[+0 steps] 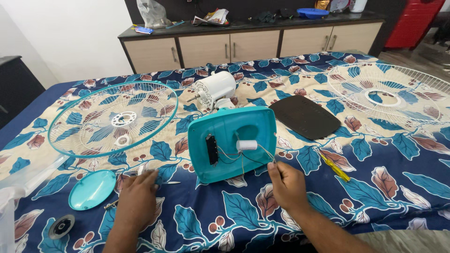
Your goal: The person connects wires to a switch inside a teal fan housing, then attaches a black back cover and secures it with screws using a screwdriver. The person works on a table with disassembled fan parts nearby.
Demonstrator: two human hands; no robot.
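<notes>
A teal fan base (233,142) lies upside down on the leaf-patterned bedsheet (389,180), showing a white capacitor (247,145), a black switch block (212,150) and thin wires. My right hand (287,186) pinches a wire at the base's lower right corner. My left hand (138,199) rests flat on the sheet to the left, near a small screw (111,204). Behind the base sits the white fan motor (215,88).
A teal-rimmed fan guard (70,151) lies left, a white guard (391,96) right. A black base plate (304,117), a yellow screwdriver (335,168), a teal round cap (92,189) and a grey knob (61,226) lie around. A cabinet (253,44) stands behind.
</notes>
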